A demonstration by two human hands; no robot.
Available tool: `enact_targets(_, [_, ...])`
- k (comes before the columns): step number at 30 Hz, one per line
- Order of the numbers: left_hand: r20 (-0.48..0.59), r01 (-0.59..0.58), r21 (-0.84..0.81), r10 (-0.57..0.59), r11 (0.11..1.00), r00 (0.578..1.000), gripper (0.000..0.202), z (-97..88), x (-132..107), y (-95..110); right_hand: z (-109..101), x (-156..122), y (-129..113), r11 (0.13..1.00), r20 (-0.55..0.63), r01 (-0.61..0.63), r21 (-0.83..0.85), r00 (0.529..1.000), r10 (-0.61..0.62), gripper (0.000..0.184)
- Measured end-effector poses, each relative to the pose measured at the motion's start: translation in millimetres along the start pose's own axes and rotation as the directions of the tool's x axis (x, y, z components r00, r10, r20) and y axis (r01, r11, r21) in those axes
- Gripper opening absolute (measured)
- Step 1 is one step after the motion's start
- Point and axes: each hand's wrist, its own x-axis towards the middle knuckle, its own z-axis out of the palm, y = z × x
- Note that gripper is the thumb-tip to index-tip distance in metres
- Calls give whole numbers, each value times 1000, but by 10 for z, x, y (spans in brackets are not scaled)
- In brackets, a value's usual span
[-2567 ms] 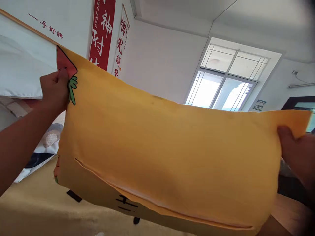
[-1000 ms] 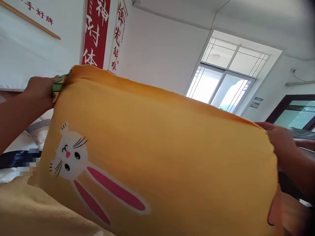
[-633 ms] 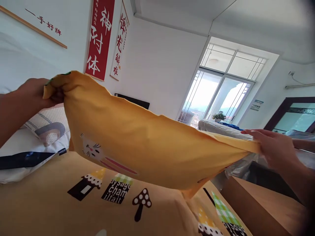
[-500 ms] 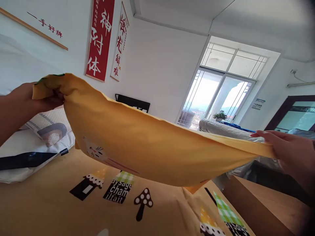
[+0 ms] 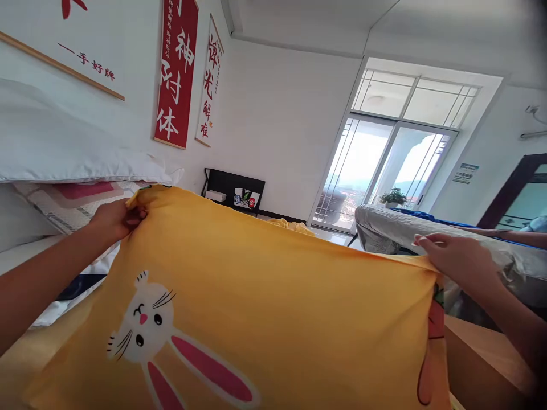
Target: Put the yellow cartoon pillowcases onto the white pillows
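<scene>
The left hand's [image 5: 113, 221] fingers are curled tightly around a bunched corner of the yellow pillowcase [image 5: 307, 307]. The right hand [image 5: 461, 259] grips the other upper corner, its thumb and forefinger extended past the edge toward the left; its lower fingers are partly hidden. The pillowcase spans the gap between the two grips, its top edge sloping down toward the right fingers and its broad face hanging below them. Beneath the left fingers is a printed rabbit [image 5: 149, 322], head toward that hand and pink ears running down to the right. A carrot print [image 5: 435, 353] hangs just below the right fingers. Whether the pillowcase has anything inside cannot be told.

Farther out, between the hands and beyond the top edge, a black stand [image 5: 252, 187] holds a white box [image 5: 216, 196] and a printed item [image 5: 245, 198]. Beyond the right fingertips, a plant [image 5: 393, 196] stands in a pot behind a plastic-wrapped sofa [image 5: 393, 228], and another person's forearm [image 5: 519, 237] reaches in past the right hand. Beyond the left fingers, a white pillow [image 5: 72, 148] lies above a patterned pillow [image 5: 64, 208].

Both arms stretch forward from the lower corners, the left hand slightly higher than the right.
</scene>
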Motion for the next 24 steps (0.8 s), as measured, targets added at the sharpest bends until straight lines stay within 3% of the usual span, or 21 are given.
enact_targets(2, [-2, -30, 43, 30, 999, 1000, 24, -2, 113, 10, -54, 34, -111, 996, 101, -88, 9, 991, 87, 32])
enact_targets(4, [5, -69, 123, 69, 990, 998, 21, 70, 200, -5, -13, -42, -309, 993, 136, -71, -93, 987, 83, 39])
enact_targets(6, [22, -135, 233, 134, 963, 991, 25, 245, 177, -151, 172, -301, -647, 977, 167, 66, -204, 985, -32, 45])
enact_targets(7, [57, -186, 290, 177, 939, 983, 32, 367, 107, -290, 315, -504, -867, 959, 180, 183, -218, 973, -145, 50])
enact_targets(9, [207, -311, 385, 247, 869, 947, 45, 642, -152, -686, 656, -1015, -1358, 936, 347, 351, 34, 874, -340, 56])
enact_targets(10, [324, -376, 414, 252, 829, 912, 46, 769, -322, -924, 833, -1289, -1595, 919, 463, 354, 172, 794, -392, 56])
enact_targets(11, [439, -425, 439, 224, 792, 870, 46, 872, -497, -1168, 999, -1547, -1802, 908, 512, 361, 213, 750, -419, 53])
enact_targets(14, [663, -531, 499, 92, 684, 743, 51, 965, -835, -1788, 1367, -2051, -2107, 911, 542, 342, 233, 732, -413, 53])
enact_targets(15, [779, -679, 530, 26, 508, 627, 55, 923, -833, -1924, 1440, -2106, -2086, 904, 532, 338, 263, 731, -428, 54])
enact_targets(16, [825, -757, 540, -53, 369, 563, 58, 851, -767, -2022, 1491, -2115, -2011, 894, 522, 332, 302, 727, -447, 55])
enact_targets(17, [826, -784, 560, -112, 267, 552, 59, 755, -650, -2088, 1528, -2093, -1890, 885, 518, 320, 337, 723, -458, 55])
enact_targets(18, [805, -782, 594, -126, 191, 580, 61, 638, -500, -2131, 1557, -2059, -1736, 885, 521, 295, 359, 723, -453, 56])
enact_targets(20, [719, -702, 694, -97, 161, 688, 65, 361, -181, -2187, 1622, -2012, -1372, 911, 553, 202, 358, 740, -382, 58])
enact_targets(22, [628, -605, 766, -54, 217, 776, 68, 45, 49, -2237, 1719, -2052, -988, 929, 580, 65, 365, 764, -282, 64])
enact_targets(24, [510, -491, 820, 15, 293, 860, 65, -273, 124, -2272, 1829, -2172, -616, 899, 586, -71, 433, 780, -221, 72])
